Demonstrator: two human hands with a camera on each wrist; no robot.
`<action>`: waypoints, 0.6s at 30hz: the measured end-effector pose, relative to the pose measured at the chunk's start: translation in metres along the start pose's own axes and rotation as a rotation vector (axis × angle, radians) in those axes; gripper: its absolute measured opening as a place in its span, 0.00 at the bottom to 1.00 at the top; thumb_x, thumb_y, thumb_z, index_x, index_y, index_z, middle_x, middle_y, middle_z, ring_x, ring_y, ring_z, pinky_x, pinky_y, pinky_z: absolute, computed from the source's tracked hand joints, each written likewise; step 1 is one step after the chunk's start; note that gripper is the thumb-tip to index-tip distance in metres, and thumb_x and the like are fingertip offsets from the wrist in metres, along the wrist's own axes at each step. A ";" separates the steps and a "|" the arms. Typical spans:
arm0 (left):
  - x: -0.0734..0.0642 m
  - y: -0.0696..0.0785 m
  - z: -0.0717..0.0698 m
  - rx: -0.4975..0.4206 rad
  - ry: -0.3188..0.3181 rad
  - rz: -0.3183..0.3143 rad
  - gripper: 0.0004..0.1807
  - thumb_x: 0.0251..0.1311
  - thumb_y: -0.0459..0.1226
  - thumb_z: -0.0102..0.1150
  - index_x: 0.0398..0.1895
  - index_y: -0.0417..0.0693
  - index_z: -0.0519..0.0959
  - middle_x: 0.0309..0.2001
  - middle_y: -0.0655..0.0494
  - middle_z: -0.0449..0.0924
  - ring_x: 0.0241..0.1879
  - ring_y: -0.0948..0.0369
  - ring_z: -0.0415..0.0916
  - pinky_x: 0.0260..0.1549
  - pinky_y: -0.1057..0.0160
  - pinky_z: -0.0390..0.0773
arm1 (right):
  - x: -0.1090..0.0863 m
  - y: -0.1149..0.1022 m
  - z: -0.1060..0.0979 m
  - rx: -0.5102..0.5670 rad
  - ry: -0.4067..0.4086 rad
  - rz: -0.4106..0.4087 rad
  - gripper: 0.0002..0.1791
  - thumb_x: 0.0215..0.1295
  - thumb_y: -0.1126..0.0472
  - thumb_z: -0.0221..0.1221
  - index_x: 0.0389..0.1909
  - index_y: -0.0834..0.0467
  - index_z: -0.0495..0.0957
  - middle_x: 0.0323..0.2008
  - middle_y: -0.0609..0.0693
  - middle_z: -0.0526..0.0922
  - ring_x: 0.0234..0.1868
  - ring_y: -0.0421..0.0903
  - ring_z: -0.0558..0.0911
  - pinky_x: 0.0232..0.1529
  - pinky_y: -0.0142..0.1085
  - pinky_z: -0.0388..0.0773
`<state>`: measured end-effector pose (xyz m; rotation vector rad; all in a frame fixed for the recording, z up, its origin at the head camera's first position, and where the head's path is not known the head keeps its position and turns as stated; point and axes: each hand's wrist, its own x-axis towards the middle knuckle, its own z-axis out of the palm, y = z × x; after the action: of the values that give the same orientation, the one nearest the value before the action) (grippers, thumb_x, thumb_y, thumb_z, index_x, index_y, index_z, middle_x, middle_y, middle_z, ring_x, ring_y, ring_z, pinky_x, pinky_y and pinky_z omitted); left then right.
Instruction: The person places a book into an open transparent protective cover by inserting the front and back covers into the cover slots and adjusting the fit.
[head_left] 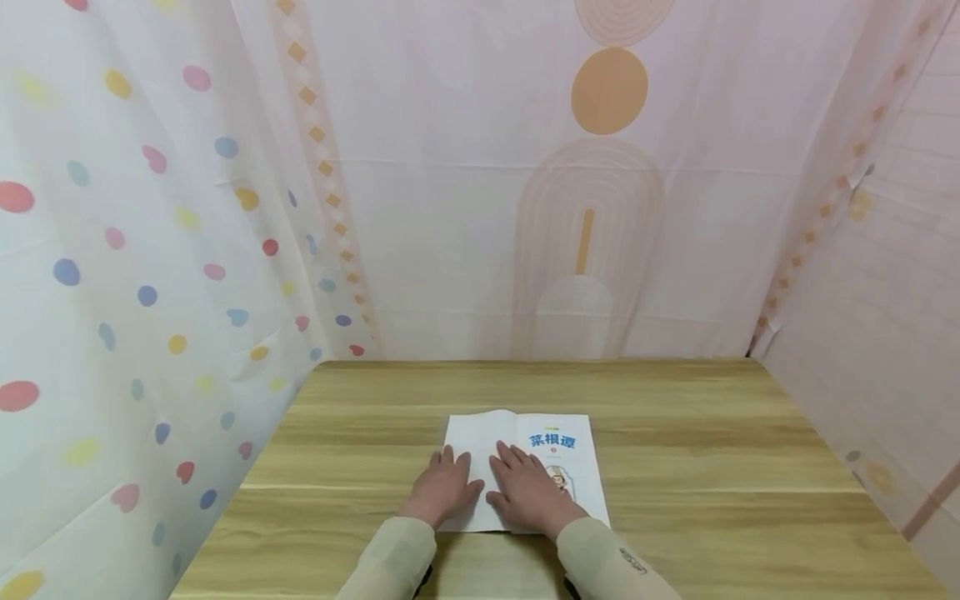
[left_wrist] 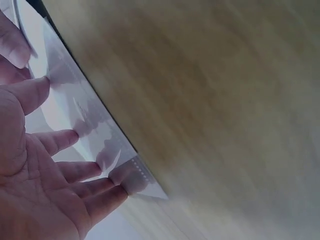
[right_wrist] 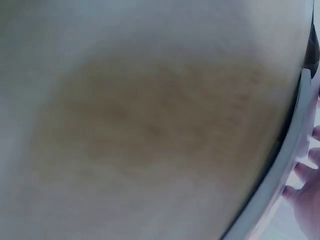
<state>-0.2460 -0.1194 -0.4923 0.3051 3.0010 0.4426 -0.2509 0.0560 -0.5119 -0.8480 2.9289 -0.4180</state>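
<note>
A book [head_left: 480,425] lies spread on the wooden table in the head view, with a blank white left side and a right page [head_left: 592,467] bearing blue title characters and a small cartoon figure. My left hand [head_left: 444,487] rests on the left side, fingers spread, fingertips toward the far edge. On the right page near the fold lies my right hand [head_left: 528,492], fingers extended, covering part of the picture. The left wrist view shows the left hand [left_wrist: 55,165] with its fingertips on the glossy page [left_wrist: 85,105]. Only some fingers of a hand [right_wrist: 305,195] show at the right wrist view's edge.
The wooden table [head_left: 712,467] spreads around the book on all sides. Behind it hangs a pale curtain [head_left: 450,208] with orange shapes, and at the left a curtain with coloured dots [head_left: 150,333]. A pinkish curtain [head_left: 892,292] borders the right side.
</note>
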 end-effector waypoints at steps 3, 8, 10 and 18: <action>0.000 0.001 -0.001 0.001 0.001 -0.010 0.30 0.68 0.44 0.58 0.64 0.31 0.70 0.67 0.25 0.61 0.67 0.31 0.59 0.62 0.37 0.65 | -0.002 0.002 0.001 0.054 0.035 0.023 0.30 0.74 0.51 0.51 0.71 0.60 0.65 0.73 0.57 0.62 0.73 0.54 0.61 0.71 0.49 0.58; 0.004 -0.002 0.000 -0.017 -0.024 -0.042 0.30 0.69 0.44 0.57 0.66 0.32 0.69 0.69 0.27 0.59 0.68 0.32 0.56 0.63 0.38 0.63 | -0.003 0.003 0.000 0.080 0.081 0.035 0.27 0.73 0.55 0.53 0.69 0.62 0.68 0.70 0.57 0.67 0.70 0.54 0.66 0.69 0.47 0.62; 0.005 -0.002 0.000 -0.024 -0.034 -0.051 0.30 0.69 0.44 0.57 0.66 0.32 0.69 0.69 0.27 0.59 0.69 0.32 0.56 0.64 0.38 0.62 | -0.003 0.003 -0.001 0.071 0.073 0.033 0.27 0.73 0.54 0.53 0.69 0.62 0.69 0.69 0.57 0.67 0.70 0.54 0.66 0.69 0.47 0.62; 0.006 0.003 -0.001 -0.032 -0.035 -0.008 0.30 0.68 0.45 0.57 0.64 0.30 0.70 0.68 0.24 0.60 0.68 0.30 0.56 0.65 0.38 0.61 | -0.001 0.004 -0.011 -0.029 0.028 0.035 0.26 0.72 0.52 0.56 0.66 0.61 0.72 0.66 0.57 0.71 0.67 0.54 0.70 0.67 0.47 0.66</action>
<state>-0.2519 -0.1158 -0.4909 0.2947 2.9565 0.4786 -0.2541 0.0625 -0.5025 -0.7990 2.9781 -0.3892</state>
